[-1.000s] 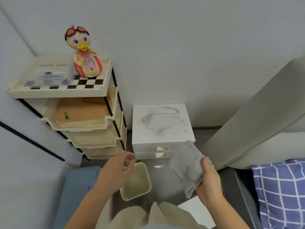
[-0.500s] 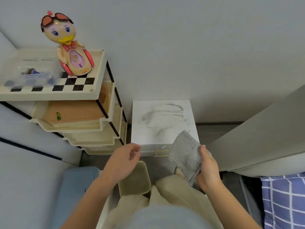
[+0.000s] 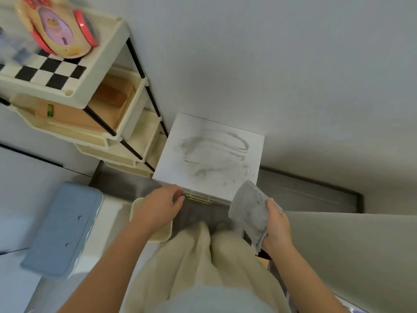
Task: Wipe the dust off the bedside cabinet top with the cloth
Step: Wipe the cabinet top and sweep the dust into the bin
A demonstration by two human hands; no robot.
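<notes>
From the head camera, looking steeply down, the bedside cabinet top (image 3: pixel 209 159) lay at the centre of the frame, a white square surface marked with grey dust smears (image 3: pixel 212 152) that swept across its middle and toward its two o'clock corner; none of it looked wiped yet. The cloth (image 3: pixel 249 211), grey and nubbly, hung in the right hand (image 3: pixel 276 227) at about four o'clock from the cabinet top, its upper corner overlapping the cabinet's near right corner in the picture (whether it actually touched there could not be told). That hand was closed around the cloth's right edge, thumb on top, with the rest draping loose beneath. The left hand (image 3: pixel 161 205) sat at about seven o'clock from the top, fingers curled at the cabinet's front edge beside the gold drawer handle (image 3: pixel 199 198); it seemed to hold nothing, though the fingertips were partly hidden. A cream bin (image 3: pixel 158 233) showed under that wrist, and a tiered shelf rack (image 3: pixel 90 105) carrying a duck toy (image 3: pixel 56 30) stood at ten o'clock. As for handling, the cloth looked soft, light and limp, so it would probably fold on itself if pushed by an edge; a flat palm spread over a bunched pad would likely press it evenly against the smooth, hard top.
</notes>
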